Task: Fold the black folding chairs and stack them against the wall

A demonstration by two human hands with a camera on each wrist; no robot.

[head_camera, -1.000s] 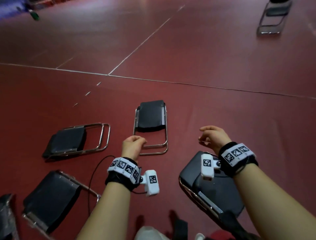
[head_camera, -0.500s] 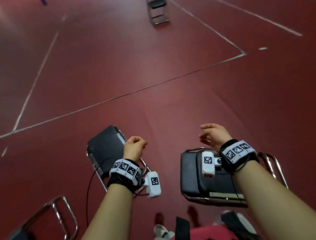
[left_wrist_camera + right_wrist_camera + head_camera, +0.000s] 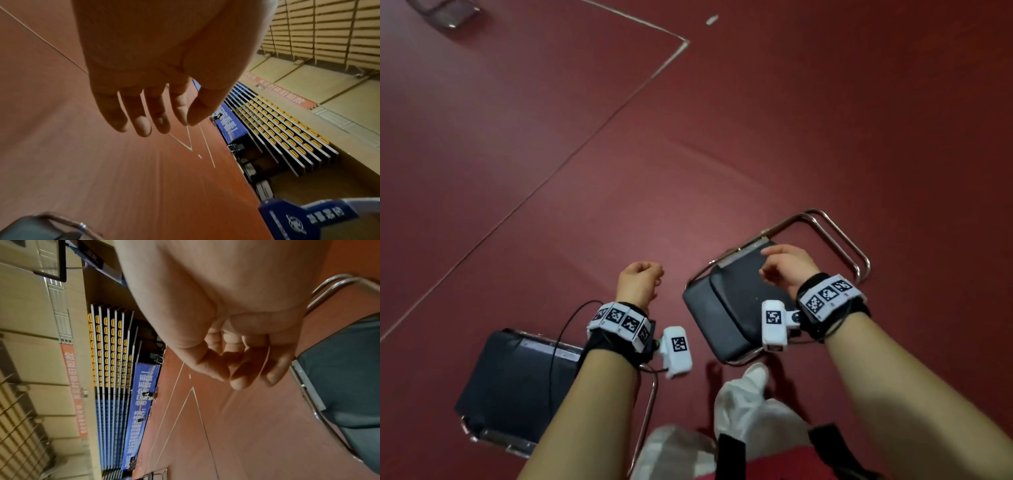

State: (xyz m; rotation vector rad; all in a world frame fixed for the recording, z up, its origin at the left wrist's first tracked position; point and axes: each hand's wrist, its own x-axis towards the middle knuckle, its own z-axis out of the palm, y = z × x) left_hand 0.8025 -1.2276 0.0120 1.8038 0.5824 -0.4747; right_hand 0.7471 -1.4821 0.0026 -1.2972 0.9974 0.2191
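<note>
Two black folding chairs with chrome frames lie folded flat on the red floor. One chair [image 3: 729,308] lies under my right hand [image 3: 784,265], its seat also at the right edge of the right wrist view [image 3: 349,386]. The other chair [image 3: 517,383] lies beneath my left forearm. My left hand [image 3: 640,281] hangs above the bare floor with fingers loosely curled [image 3: 141,113] and holds nothing. My right hand [image 3: 242,363] hovers above its chair, fingers loosely curled, touching nothing.
A third chair [image 3: 445,13] lies far off at the top left. White court lines [image 3: 592,137] cross the floor. My white shoe [image 3: 753,377] stands near the right chair. Retracted bleachers [image 3: 277,133] and a blue banner [image 3: 139,410] line the hall's far wall.
My view has swung round; the chairs now sit lower and closer, and the right chair appears rotated. Both hands keep the same loose, empty pose in front of me.
</note>
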